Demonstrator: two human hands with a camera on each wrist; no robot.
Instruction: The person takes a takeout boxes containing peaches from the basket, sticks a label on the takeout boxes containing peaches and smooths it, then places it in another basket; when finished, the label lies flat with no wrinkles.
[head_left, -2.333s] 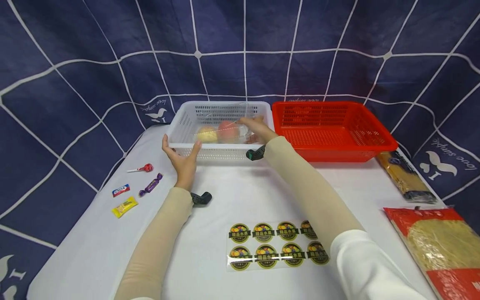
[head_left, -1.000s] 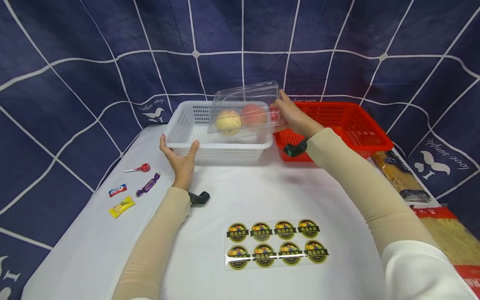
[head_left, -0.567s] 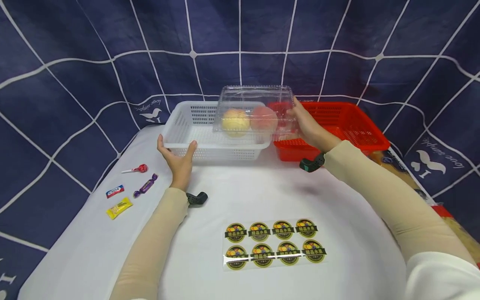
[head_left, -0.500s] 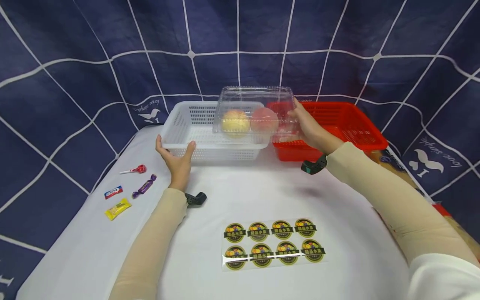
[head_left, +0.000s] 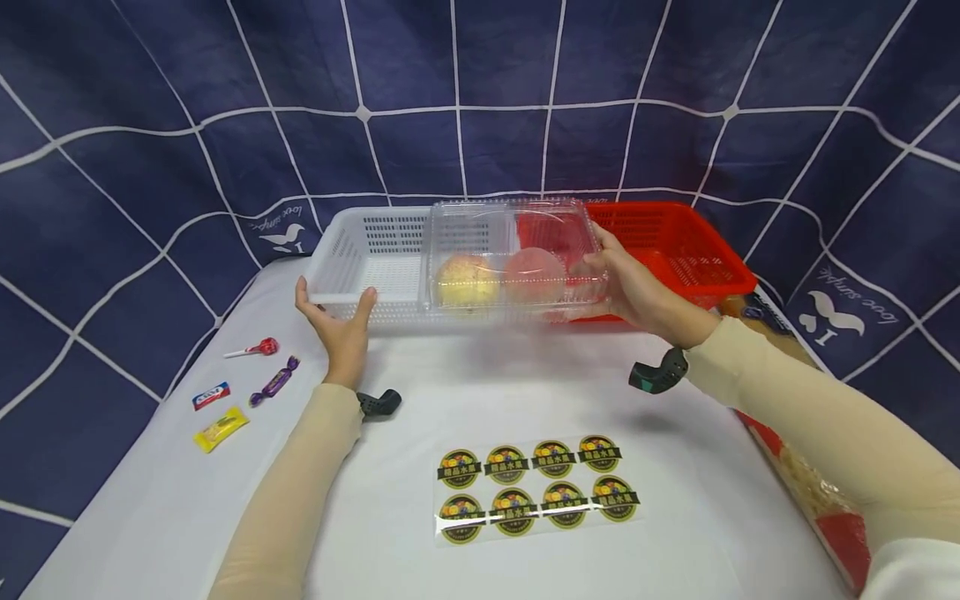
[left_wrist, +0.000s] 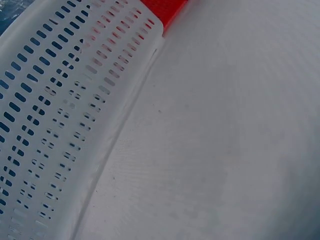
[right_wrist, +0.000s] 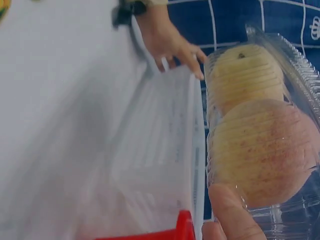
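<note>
White tabletop (head_left: 525,392), blue backdrop. Right hand (head_left: 637,292) grips the clear fruit box (head_left: 513,258), held above the tabletop just before the white basket (head_left: 367,250) — not yet set down. Left hand (head_left: 333,321) clasps the basket's rim.

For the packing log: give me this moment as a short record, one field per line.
Right hand: holds the clear clamshell box by its right end, off the table
Box contents: two peaches, lid closed
Left hand: grip on the white basket at its front rim
Red basket: beside the white one
Sticker sheet: flat on the white table
Sweets: four, at the table's left
</note>
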